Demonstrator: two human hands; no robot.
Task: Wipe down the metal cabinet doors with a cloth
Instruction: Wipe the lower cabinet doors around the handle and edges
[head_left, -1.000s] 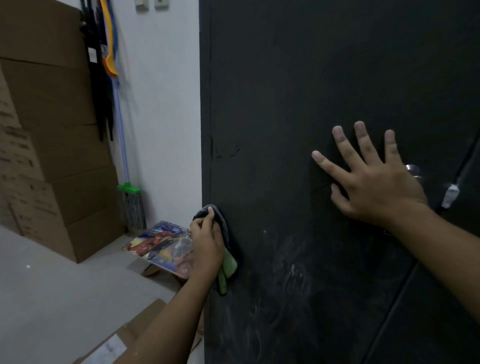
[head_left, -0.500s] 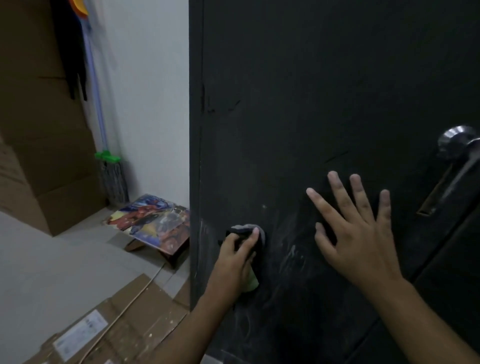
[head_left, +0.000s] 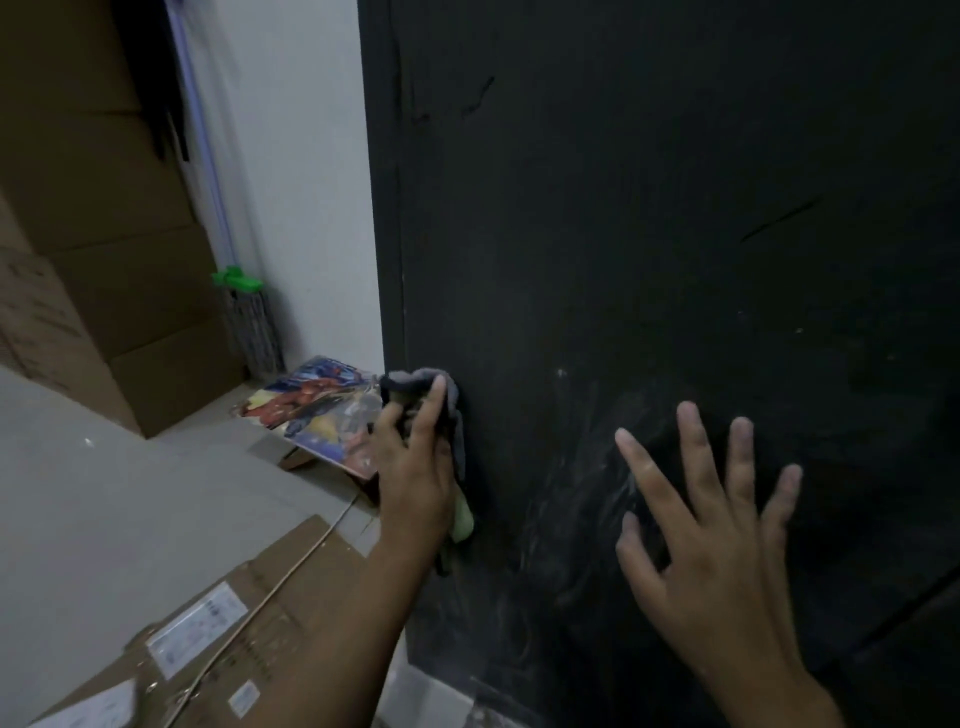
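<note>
The left hand (head_left: 413, 467) holds one cloth (head_left: 453, 410) bunched in its fingers, pressed near the left edge of the one black door (head_left: 675, 208). The cloth is dark grey with a green bit. The right hand (head_left: 711, 551) lies flat on the door, fingers spread.

Most of the cloth (head_left: 415, 382) hidden behind left hand (head_left: 415, 478); cabinet door (head_left: 675, 208) cropped top and right; carton label (head_left: 195, 629) illegible.
</note>
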